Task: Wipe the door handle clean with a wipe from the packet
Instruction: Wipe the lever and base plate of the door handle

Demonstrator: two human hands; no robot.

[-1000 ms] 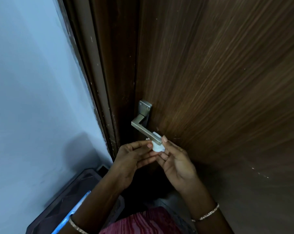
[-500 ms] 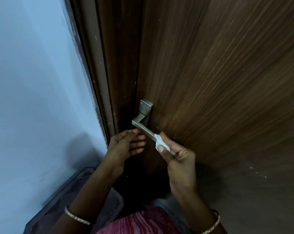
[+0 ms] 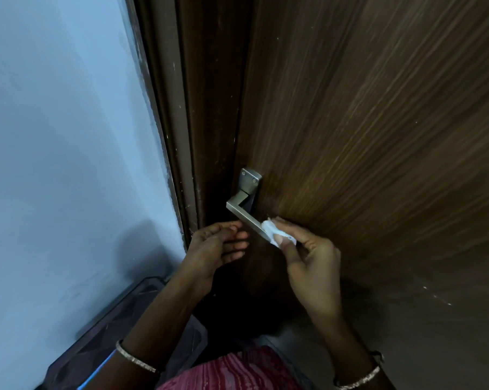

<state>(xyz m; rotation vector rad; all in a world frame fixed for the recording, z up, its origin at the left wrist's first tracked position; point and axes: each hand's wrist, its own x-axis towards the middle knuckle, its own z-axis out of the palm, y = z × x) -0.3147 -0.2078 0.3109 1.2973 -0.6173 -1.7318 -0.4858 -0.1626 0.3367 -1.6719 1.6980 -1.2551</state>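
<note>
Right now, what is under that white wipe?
The wipe lies over the free end of the door handle, pinched by the right hand. The handle's tip is covered, so it cannot be seen.

Two bare arms show in the lower half of the picture. The left hand (image 3: 215,249) is near the middle, and the right hand (image 3: 310,263) is just to its right. Each wrist has a thin, shiny bangle. The left bangle (image 3: 136,358) is at the lower left, and the right bangle (image 3: 358,380) is at the lower right. Both look silvery with tiny bumps. At the bottom middle is pink cloth (image 3: 232,370) with dark red wavy stripes.
</note>
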